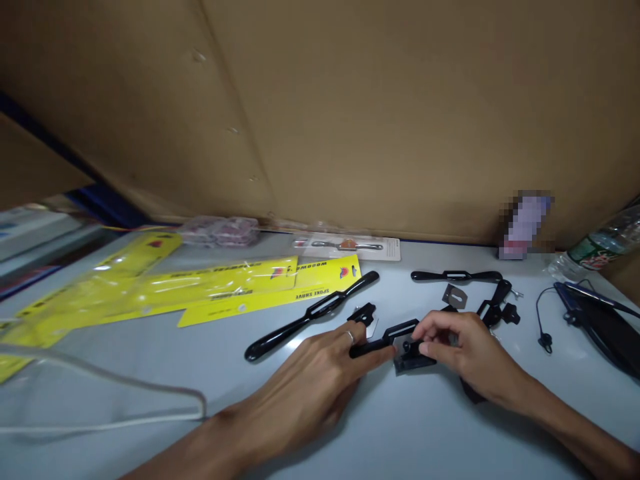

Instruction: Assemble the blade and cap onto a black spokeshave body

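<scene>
A black spokeshave body (387, 340) lies on the pale table between my hands. My left hand (320, 383) rests on its left handle, fingers curled over it, a ring on one finger. My right hand (463, 353) pinches a small black part with a metal blade (413, 350) at the tool's middle. A second black spokeshave (310, 315) lies just left of them, and a third (456, 275) further back.
Yellow spokeshave packaging cards (225, 290) are spread at the left. A packaged one (350, 247) lies by the cardboard wall. Loose black parts (495, 307) and a metal plate (454, 296) sit at right, beside a black pouch (600, 323) and a plastic bottle (600, 247). A white cable (125, 400) curves at left.
</scene>
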A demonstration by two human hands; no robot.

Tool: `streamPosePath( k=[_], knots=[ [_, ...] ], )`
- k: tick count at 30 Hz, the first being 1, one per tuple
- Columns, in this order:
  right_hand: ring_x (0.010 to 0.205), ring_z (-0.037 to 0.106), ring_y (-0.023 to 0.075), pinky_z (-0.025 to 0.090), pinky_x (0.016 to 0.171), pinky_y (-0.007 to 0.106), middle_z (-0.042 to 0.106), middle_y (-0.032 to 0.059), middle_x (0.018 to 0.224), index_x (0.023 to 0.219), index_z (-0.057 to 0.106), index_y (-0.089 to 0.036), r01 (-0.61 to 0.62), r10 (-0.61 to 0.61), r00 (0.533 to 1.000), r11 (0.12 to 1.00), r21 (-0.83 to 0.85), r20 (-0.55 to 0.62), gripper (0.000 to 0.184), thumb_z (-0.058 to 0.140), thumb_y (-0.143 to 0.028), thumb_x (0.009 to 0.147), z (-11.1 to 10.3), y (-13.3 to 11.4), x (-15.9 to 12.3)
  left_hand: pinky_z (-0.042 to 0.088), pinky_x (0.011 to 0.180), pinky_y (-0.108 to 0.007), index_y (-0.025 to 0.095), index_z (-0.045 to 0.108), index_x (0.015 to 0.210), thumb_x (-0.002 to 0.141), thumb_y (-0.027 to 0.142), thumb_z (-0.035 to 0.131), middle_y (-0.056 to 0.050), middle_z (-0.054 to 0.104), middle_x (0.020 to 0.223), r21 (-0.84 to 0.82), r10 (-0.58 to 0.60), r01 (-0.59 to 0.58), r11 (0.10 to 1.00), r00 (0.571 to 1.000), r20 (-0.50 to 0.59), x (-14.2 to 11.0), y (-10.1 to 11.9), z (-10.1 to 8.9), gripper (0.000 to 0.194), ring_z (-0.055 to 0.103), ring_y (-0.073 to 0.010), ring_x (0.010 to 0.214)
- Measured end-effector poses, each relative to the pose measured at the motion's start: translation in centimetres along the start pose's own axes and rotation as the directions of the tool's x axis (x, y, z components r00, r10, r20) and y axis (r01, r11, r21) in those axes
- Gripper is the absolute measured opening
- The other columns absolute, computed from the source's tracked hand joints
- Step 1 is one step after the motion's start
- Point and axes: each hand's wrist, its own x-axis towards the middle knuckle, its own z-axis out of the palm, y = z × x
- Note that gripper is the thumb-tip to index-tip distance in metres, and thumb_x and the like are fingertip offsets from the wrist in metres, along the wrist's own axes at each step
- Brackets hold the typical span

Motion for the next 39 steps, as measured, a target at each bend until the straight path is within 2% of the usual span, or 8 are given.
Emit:
streamPosePath(
  k=[3,7,12,18,23,31,35,39],
  knots=[
    [0.068,0.058,0.0142,0.045,0.063,0.027,0.064,-0.0033,0.071,0.082,0.067,-0.021,0.006,-0.007,0.998,1.000,-0.013,-0.065,0.015,0.063,-0.006,0.083,1.6,0.3,0.3,0.051,0.062,-0.033,0.028,0.055,0.141,0.078,0.000,0.044,-0.007,0.064,0.098,-0.014,0.001,-0.001,1.000,1.000,0.006,0.0,0.0,0.0,0.070,0.062,-0.0234,0.079],
    [0.073,0.058,0.0151,0.045,0.068,0.029,0.063,0.0002,0.082,0.082,0.064,-0.019,0.131,-0.154,0.982,0.972,-0.194,-0.109,0.014,0.060,-0.007,0.088,2.7,0.8,0.1,0.052,0.062,-0.034,0.028,0.054,0.142,0.077,-0.001,0.044,-0.009,0.065,0.100,-0.025,0.005,-0.005,1.000,1.000,-0.016,-0.1,-0.2,0.2,0.072,0.064,-0.0246,0.080],
    [0.079,0.059,0.0166,0.047,0.072,0.031,0.060,0.0029,0.086,0.087,0.065,-0.018,0.238,-0.279,0.956,0.917,-0.321,-0.087,0.018,0.053,-0.010,0.096,2.9,1.2,-0.2,0.055,0.062,-0.039,0.029,0.054,0.142,0.076,-0.001,0.044,-0.010,0.065,0.102,-0.008,0.002,-0.002,1.000,1.000,0.005,-0.1,-0.2,0.3,0.073,0.065,-0.0274,0.082],
    [0.089,0.057,0.0223,0.050,0.077,0.037,0.063,0.0087,0.095,0.104,0.069,-0.016,0.408,-0.442,0.897,0.804,-0.432,0.025,0.020,0.049,-0.015,0.101,1.6,1.2,-0.9,0.056,0.063,-0.040,0.030,0.053,0.142,0.075,-0.002,0.044,-0.009,0.066,0.102,-0.013,-0.010,0.010,1.000,1.000,0.029,0.1,-0.1,0.3,0.075,0.065,-0.0278,0.083],
    [0.089,0.056,0.0246,0.052,0.076,0.040,0.064,0.0100,0.094,0.109,0.069,-0.013,0.475,-0.482,0.868,0.738,-0.480,0.118,0.019,0.052,-0.018,0.101,1.1,1.4,-1.2,0.056,0.068,-0.040,0.031,0.051,0.144,0.076,-0.002,0.045,-0.009,0.065,0.106,-0.035,-0.026,0.027,0.999,0.998,0.050,-0.2,-0.2,0.3,0.075,0.064,-0.0270,0.087],
    [0.085,0.058,0.0236,0.053,0.074,0.038,0.066,0.0096,0.090,0.101,0.072,-0.013,0.482,-0.527,0.845,0.676,-0.557,0.093,0.026,0.046,-0.018,0.104,1.4,1.6,-0.9,0.052,0.063,-0.035,0.031,0.039,0.152,0.077,-0.003,0.043,-0.007,0.063,0.099,-0.026,-0.021,0.022,0.999,0.999,0.043,-0.1,-0.3,0.2,0.083,0.062,-0.0251,0.084],
    [0.088,0.059,0.0248,0.054,0.080,0.040,0.066,0.0103,0.093,0.110,0.070,-0.011,0.494,-0.543,0.833,0.642,-0.587,0.107,0.024,0.048,-0.018,0.103,1.3,1.7,-1.0,0.053,0.065,-0.036,0.028,0.039,0.152,0.081,-0.002,0.041,-0.008,0.063,0.101,-0.044,-0.022,0.023,0.999,0.999,0.039,0.1,-0.3,0.0,0.077,0.062,-0.0248,0.086],
    [0.091,0.060,0.0257,0.053,0.090,0.044,0.067,0.0100,0.095,0.112,0.070,-0.011,0.502,-0.549,0.827,0.627,-0.596,0.119,0.024,0.048,-0.015,0.102,1.2,1.9,-1.0,0.054,0.067,-0.037,0.027,0.040,0.152,0.077,-0.003,0.041,-0.008,0.063,0.103,-0.060,-0.031,0.034,0.998,0.998,0.052,0.2,-0.3,-0.2,0.081,0.062,-0.0252,0.087]
  ],
)
